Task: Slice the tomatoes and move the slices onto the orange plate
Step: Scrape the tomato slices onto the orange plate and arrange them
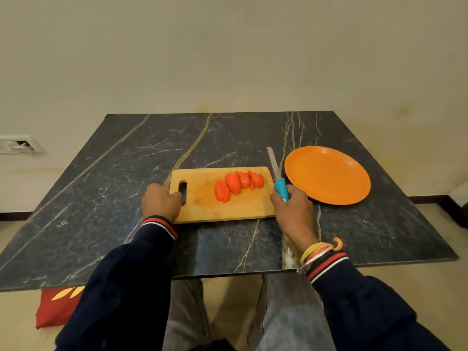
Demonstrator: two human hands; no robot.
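Tomato slices [238, 184]: lying in a leaning row on the right half of the cutting board [202, 201], none of them on the plate; no whole tomato is showing.
Left hand [160, 201]: gripping the slotted handle end of the board, fingers curled round its edge, likely steadying it or getting ready to lift and tip it.
Right hand [291, 206]: clamping its fingers round the blue handle of the knife [277, 174], blade pointing away from the person and sitting in the gap between board and plate.
Why the knife is there: judging by the pose, it is being readied to sweep or scoop the slices toward the plate.
Orange plate [326, 174]: sitting bare on the table [126, 160], just beside the board's right end, so the transfer is looking short.
In the way: nothing is lying between slices and plate except the knife itself.
Risk: wet slices may be sticking to the wood or sliding off onto the table.
Around: a red cushion [54, 310] is lying on the floor; a wall socket [17, 144] is showing at left.
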